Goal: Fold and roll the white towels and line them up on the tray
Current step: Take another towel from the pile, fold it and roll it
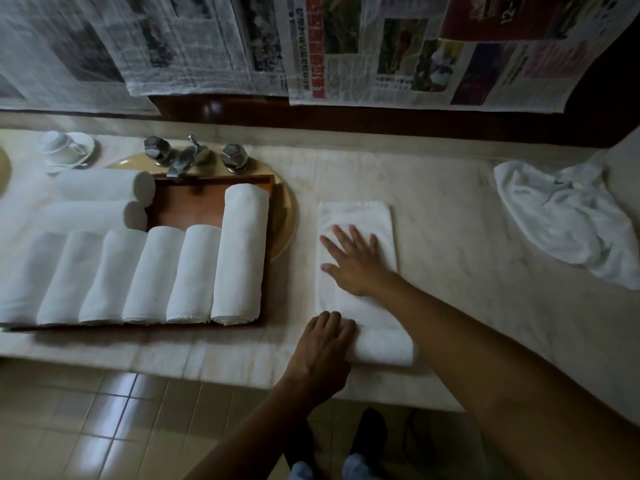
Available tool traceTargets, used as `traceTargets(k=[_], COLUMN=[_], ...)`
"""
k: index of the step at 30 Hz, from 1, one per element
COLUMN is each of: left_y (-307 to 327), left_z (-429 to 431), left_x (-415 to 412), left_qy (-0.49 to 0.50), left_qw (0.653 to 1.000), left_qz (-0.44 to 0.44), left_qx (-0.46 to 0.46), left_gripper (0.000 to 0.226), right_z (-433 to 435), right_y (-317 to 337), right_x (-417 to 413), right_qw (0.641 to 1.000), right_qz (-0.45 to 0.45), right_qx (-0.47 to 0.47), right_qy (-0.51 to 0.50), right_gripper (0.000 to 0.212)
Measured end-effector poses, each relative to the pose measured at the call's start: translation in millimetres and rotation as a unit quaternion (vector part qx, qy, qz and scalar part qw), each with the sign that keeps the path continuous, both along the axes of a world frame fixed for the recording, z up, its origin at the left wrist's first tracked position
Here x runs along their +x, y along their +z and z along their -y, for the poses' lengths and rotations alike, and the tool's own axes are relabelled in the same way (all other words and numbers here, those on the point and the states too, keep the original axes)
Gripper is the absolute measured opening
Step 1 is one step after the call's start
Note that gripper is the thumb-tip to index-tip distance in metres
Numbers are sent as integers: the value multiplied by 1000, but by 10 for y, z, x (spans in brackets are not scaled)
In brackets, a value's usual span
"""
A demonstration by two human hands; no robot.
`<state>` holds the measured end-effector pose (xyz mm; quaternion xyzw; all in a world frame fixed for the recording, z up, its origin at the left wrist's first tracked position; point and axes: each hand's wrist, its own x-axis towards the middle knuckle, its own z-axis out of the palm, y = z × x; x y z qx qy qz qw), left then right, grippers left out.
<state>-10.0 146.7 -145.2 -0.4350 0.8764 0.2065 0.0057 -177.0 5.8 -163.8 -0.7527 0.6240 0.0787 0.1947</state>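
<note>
The left hand (325, 337) curls over the rolled near end of the folded white cloth towel (360, 216), its fingertips hard to see. Just beyond that grip the right hand (353, 261) lies flat, fingers spread, on the unrolled length. Left of the grip, rolled white towels (194, 271) line the brown wooden tray (194, 206), the row's far end blurred and cut off.

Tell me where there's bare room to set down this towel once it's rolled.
The tray has bare wood at its back, bordered by the faucet, two sideways rolls on the left and the long roll on the right. The counter is also bare between the folded towel and the crumpled towel. Its front row is packed roll against roll.
</note>
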Motion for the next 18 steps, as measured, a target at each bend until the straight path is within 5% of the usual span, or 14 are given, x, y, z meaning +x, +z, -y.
traceTargets(k=[7, 14, 18], left_y=[-122, -118, -107], left_z=[22, 4, 21], left_x=[43, 83, 90], left_qy=[-5, -7, -10], left_qw=[1000, 1000, 1000], left_qz=[0, -12, -13], left_qx=[1, -10, -13], left_gripper=[63, 68, 67], right_z=[650, 226, 248], right_y=[-198, -125, -244], right_x=[-23, -99, -459], right_qw=[997, 982, 982], right_qz=[13, 33, 6], right_qx=[-69, -156, -116], right_qy=[-31, -96, -151], right_gripper=[76, 68, 68])
